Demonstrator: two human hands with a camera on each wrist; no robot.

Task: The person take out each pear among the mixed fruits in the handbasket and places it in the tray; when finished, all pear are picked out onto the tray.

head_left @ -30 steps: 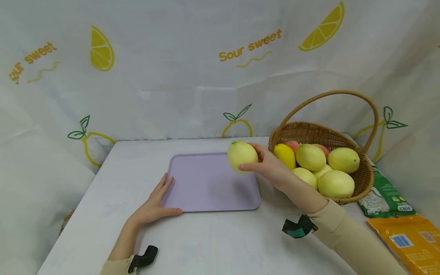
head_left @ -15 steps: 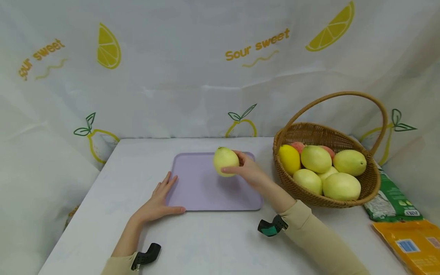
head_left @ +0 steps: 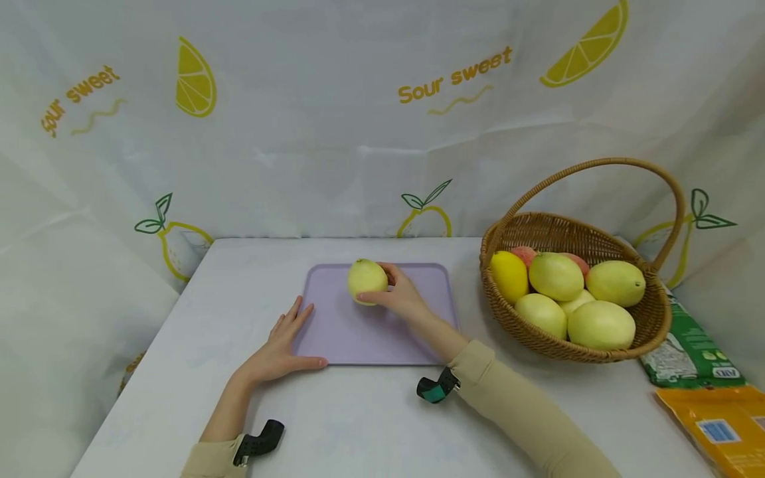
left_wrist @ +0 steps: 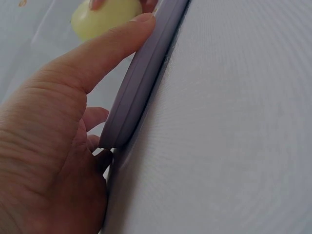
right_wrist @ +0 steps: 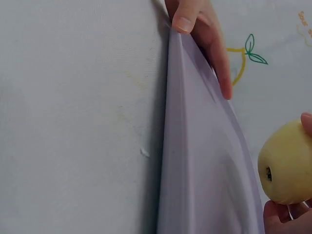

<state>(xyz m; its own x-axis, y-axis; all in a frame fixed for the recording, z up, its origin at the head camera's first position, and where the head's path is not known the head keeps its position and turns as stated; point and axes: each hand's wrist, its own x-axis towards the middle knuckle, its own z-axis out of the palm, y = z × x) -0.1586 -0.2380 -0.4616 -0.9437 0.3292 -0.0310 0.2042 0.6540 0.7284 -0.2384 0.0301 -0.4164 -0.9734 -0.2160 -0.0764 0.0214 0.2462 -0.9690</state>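
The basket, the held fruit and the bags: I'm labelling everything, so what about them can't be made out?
Basket: head view, its floor is hidden by the upper fruit.
Held fruit: head view, right side partly covered by the grip of the right hand; right wrist view, cut off by the right edge.
Orange bag: head view, cut off by the right edge.
Green bag: head view, partly behind the basket; fine print too small.

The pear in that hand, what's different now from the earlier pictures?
The right hand carried the pear left, from over the right side of the lilac tray to about its middle, still gripping it. The left hand stayed at the tray's near-left corner; the wicker basket stayed put.
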